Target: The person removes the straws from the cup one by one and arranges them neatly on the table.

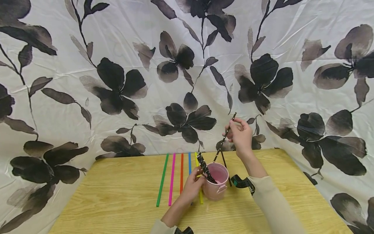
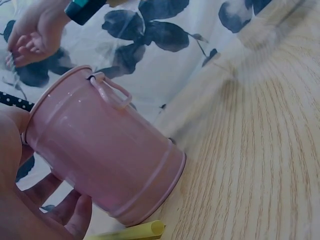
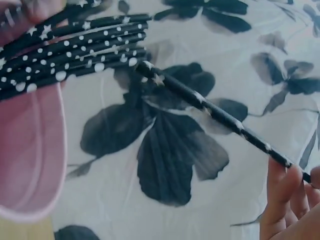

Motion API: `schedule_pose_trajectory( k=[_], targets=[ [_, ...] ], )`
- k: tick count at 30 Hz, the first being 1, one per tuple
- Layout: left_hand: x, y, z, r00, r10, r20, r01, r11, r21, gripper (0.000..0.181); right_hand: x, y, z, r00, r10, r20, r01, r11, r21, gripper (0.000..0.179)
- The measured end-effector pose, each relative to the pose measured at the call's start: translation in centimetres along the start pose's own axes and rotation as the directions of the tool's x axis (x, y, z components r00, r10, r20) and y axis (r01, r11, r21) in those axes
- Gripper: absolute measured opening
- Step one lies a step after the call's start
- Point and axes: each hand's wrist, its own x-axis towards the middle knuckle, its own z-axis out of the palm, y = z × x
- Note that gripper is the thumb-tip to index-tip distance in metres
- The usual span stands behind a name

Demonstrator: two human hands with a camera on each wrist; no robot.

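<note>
A pink pail (image 1: pixel 214 193) with small side handles stands on the table. My left hand (image 1: pixel 191 187) holds it from the left, fingers against its wall and thumb by the rim. Inside leans a bunch of black straws (image 1: pixel 205 166) with white dots and stars, tilted left over the rim. Up to the right, my right hand (image 1: pixel 243 139) pinches one black straw with white stars (image 3: pixel 220 114) near its top end. That straw slants down to the left, its lower tip just above the pail's far rim. In the right wrist view, the tip overlaps the ends of the bunch.
Green (image 1: pixel 162 180), pink (image 1: pixel 172 180), red (image 1: pixel 181 172), blue (image 1: pixel 189 162) and yellow (image 1: pixel 201 197) straws lie in a row left of and behind the pail. A dark straw (image 1: pixel 223 160) lies to its right. Floral cloth (image 1: pixel 187 81) hangs behind the wooden table (image 1: pixel 117 195).
</note>
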Motion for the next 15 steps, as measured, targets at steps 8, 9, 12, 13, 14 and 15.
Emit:
schedule_pose_trajectory(
  k=[8,9,12,13,14,15],
  targets=[
    [0.7,-1.8,-0.1,1.0,-0.011,-0.027,0.011,1.0,-0.021,0.053,1.0,1.4,-0.8,0.993,0.095,0.063,-0.088,0.989,-0.116,0.036],
    [0.8,-1.8,-0.1,1.0,0.001,-0.025,-0.001,1.0,-0.026,0.052,1.1,1.7,-1.0,0.99,0.118,0.084,-0.104,0.983,-0.151,0.038],
    [0.7,-1.5,-0.1,1.0,0.015,-0.02,-0.016,0.999,-0.048,0.049,1.2,2.4,-1.8,0.976,0.174,0.129,-0.143,0.965,-0.221,0.044],
    [0.6,-1.4,-0.1,1.0,0.017,-0.021,-0.018,0.998,-0.054,0.048,1.3,2.7,-2.1,0.972,0.189,0.138,-0.155,0.961,-0.23,0.045],
    [0.6,-1.3,-0.1,1.0,0.02,-0.021,-0.021,0.998,-0.061,0.048,1.2,2.9,-2.3,0.969,0.202,0.144,-0.164,0.956,-0.243,0.046],
    [0.5,-1.2,0.0,0.999,0.025,-0.021,-0.027,0.997,-0.068,0.046,1.2,3.2,-2.6,0.966,0.213,0.145,-0.171,0.951,-0.256,0.045]
  ],
)
